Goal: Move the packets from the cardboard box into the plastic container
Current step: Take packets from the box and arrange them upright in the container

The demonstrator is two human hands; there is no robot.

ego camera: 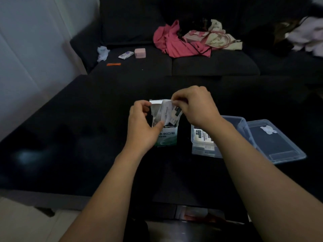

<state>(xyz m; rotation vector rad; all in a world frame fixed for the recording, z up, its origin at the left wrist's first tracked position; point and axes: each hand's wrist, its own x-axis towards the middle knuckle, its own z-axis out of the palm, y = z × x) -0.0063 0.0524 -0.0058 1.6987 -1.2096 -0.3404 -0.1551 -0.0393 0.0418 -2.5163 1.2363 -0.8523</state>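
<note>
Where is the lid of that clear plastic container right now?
In the head view the lid lies flat on the dark table, on the right side, just beyond the open plastic container and beside the right hand's forearm.

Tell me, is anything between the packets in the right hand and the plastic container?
Nothing visible. The right hand pinches packets above the cardboard box; the plastic container sits open beside it, lid off.

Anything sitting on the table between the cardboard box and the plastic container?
No. In the head view, only bare dark table shows between the cardboard box and the plastic container; the right hand crosses above that gap.
</note>
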